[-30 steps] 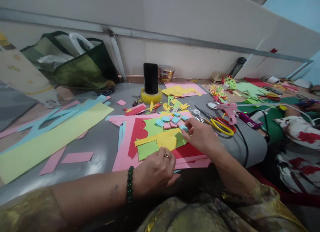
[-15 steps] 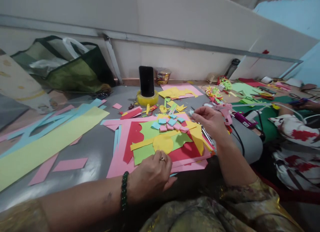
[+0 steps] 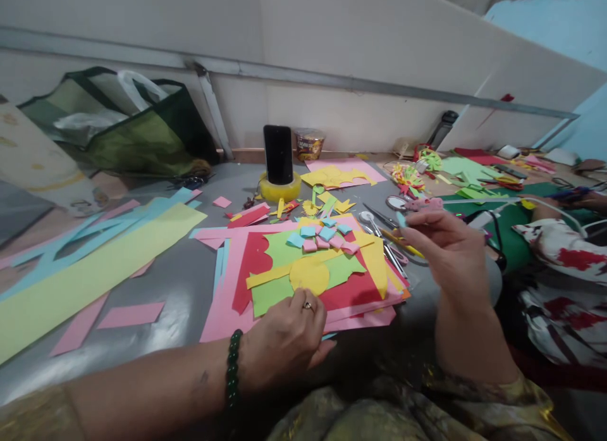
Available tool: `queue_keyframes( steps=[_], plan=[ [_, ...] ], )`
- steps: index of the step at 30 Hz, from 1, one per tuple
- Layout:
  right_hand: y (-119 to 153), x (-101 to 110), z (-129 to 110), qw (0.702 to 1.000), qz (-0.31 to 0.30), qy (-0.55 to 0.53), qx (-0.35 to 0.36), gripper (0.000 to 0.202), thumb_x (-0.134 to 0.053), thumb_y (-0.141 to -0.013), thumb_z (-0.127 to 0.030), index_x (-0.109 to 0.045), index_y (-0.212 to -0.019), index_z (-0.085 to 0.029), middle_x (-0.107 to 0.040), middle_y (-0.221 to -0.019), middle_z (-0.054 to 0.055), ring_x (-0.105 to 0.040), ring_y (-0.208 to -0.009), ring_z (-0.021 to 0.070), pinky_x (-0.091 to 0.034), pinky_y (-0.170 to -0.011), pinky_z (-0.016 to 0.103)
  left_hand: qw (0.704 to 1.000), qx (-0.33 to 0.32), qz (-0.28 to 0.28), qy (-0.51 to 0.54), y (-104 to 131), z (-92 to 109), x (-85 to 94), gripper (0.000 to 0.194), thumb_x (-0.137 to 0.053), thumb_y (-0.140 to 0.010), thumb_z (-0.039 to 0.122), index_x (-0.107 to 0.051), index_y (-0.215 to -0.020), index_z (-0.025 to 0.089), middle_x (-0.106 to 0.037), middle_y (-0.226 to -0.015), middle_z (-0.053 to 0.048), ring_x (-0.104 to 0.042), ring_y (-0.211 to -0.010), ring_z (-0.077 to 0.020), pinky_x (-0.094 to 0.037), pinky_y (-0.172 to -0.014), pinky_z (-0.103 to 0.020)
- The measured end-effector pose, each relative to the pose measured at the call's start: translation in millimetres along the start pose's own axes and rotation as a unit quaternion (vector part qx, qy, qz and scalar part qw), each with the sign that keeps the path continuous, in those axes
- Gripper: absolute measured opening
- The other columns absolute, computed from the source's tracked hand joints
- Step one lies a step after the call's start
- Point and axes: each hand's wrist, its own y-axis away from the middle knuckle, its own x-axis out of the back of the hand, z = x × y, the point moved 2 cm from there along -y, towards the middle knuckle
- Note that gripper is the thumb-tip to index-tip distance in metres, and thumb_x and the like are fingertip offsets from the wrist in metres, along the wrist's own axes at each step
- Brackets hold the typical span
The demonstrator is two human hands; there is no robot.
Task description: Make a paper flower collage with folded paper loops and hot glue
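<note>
My left hand (image 3: 289, 327) rests with curled fingers at the lower edge of a yellow paper circle (image 3: 309, 276), its fingertips pressed together on something I cannot make out. The circle lies over green paper (image 3: 265, 295) and red paper (image 3: 339, 293) on a stack of pink sheets (image 3: 220, 311). Small folded blue and pink pieces (image 3: 322, 242) sit above the circle. My right hand (image 3: 443, 245) is raised right of the stack, pinching a small light-blue paper piece (image 3: 401, 219) between thumb and finger. Scissors (image 3: 384, 235) lie just left of it.
A phone (image 3: 278, 155) stands on a yellow tape roll (image 3: 279, 186), beside a cup (image 3: 310, 143). Long paper strips (image 3: 104, 270) and a green bag (image 3: 142, 134) are on the left. A pink glue gun (image 3: 424, 204) lies behind my right hand; another person's sleeve (image 3: 564, 242) is farther right.
My right hand has moved right, away from the stack, with the light-blue piece, uncovering the scissors and now covering part of the glue gun. My left hand has stayed nearly still.
</note>
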Motion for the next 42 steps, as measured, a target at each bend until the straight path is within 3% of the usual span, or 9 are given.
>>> queue_keyframes(
  steps=[3,5,9,13,19,27,33,37,42],
  plan=[
    [6,13,-10,0.997,0.051,0.007,0.059,0.024,-0.083,-0.072,-0.039,-0.067,-0.079,-0.023,-0.070,-0.077,0.002,-0.070,-0.068,0.0180,-0.059,-0.062,0.031,1.000,0.003,0.006,-0.001,-1,0,0.7,0.046,-0.055,-0.092,0.050,-0.068,-0.094,0.006,-0.069,-0.083,-0.017,-0.063,-0.072,-0.0255,-0.051,-0.055,-0.032],
    [12,12,-13,0.995,0.044,0.010,0.089,0.021,-0.083,-0.073,-0.034,-0.067,-0.080,-0.023,-0.070,-0.076,0.001,-0.069,-0.066,0.0165,-0.058,-0.059,0.028,1.000,0.003,0.005,-0.001,-1,0,1.1,0.046,-0.055,-0.092,0.049,-0.068,-0.093,0.005,-0.069,-0.083,-0.016,-0.063,-0.070,-0.0254,-0.051,-0.054,-0.032],
    [24,-12,-12,0.988,-0.067,0.031,0.132,0.011,-0.077,-0.080,-0.026,-0.067,-0.085,-0.022,-0.071,-0.079,0.001,-0.068,-0.066,0.0140,-0.058,-0.061,0.025,1.000,0.000,0.003,-0.002,-2,-1,1.9,0.045,-0.051,-0.095,0.047,-0.069,-0.093,0.006,-0.068,-0.080,-0.016,-0.063,-0.069,-0.0252,-0.051,-0.054,-0.032],
    [22,-43,-11,0.957,-0.164,0.123,0.204,0.007,-0.070,-0.084,-0.021,-0.063,-0.082,-0.021,-0.069,-0.078,0.002,-0.065,-0.064,0.0133,-0.057,-0.063,0.026,1.000,-0.002,-0.006,0.005,-1,-2,1.0,0.044,-0.050,-0.095,0.046,-0.068,-0.093,0.006,-0.069,-0.082,-0.017,-0.064,-0.071,-0.0260,-0.051,-0.053,-0.032],
    [-1,-54,-22,0.939,-0.117,0.171,0.274,0.005,-0.066,-0.088,-0.022,-0.061,-0.085,-0.021,-0.068,-0.080,0.002,-0.064,-0.067,0.0142,-0.054,-0.066,0.026,1.000,-0.002,0.010,0.009,-3,-1,1.4,0.044,-0.055,-0.092,0.047,-0.069,-0.093,0.005,-0.072,-0.087,-0.019,-0.066,-0.074,-0.0267,-0.053,-0.057,-0.033],
    [-3,-80,10,0.889,-0.279,0.312,0.185,0.006,-0.071,-0.085,-0.025,-0.068,-0.089,-0.021,-0.073,-0.092,0.005,-0.068,-0.078,0.0188,-0.050,-0.070,0.029,1.000,-0.007,0.007,-0.005,-3,-2,3.9,0.048,-0.057,-0.090,0.051,-0.070,-0.092,0.004,-0.071,-0.081,-0.017,-0.064,-0.069,-0.0254,-0.051,-0.053,-0.031],
    [-4,-49,18,0.897,-0.202,0.359,0.161,0.022,-0.072,-0.085,-0.040,-0.072,-0.097,-0.021,-0.076,-0.097,0.010,-0.070,-0.093,0.0273,-0.053,-0.075,0.035,1.000,-0.013,0.004,-0.017,-3,-1,2.7,0.051,-0.051,-0.094,0.051,-0.069,-0.096,0.004,-0.071,-0.085,-0.019,-0.065,-0.073,-0.0259,-0.051,-0.057,-0.032],
    [4,-51,32,0.883,-0.233,0.395,0.099,0.021,-0.074,-0.081,-0.034,-0.073,-0.098,-0.023,-0.078,-0.091,0.007,-0.072,-0.086,0.0273,-0.053,-0.069,0.035,1.000,-0.010,0.012,-0.015,-4,-2,2.5,0.050,-0.055,-0.092,0.051,-0.070,-0.095,0.003,-0.072,-0.085,-0.019,-0.066,-0.072,-0.0261,-0.052,-0.057,-0.032],
    [1,-42,30,0.939,-0.202,0.272,0.054,0.010,-0.067,-0.084,-0.030,-0.072,-0.086,-0.023,-0.077,-0.083,0.003,-0.070,-0.064,0.0171,-0.052,-0.059,0.027,1.000,-0.010,0.017,-0.018,-4,-2,3.9,0.051,-0.059,-0.089,0.052,-0.072,-0.093,0.003,-0.073,-0.084,-0.019,-0.066,-0.071,-0.0254,-0.052,-0.055,-0.031]
  ],
)
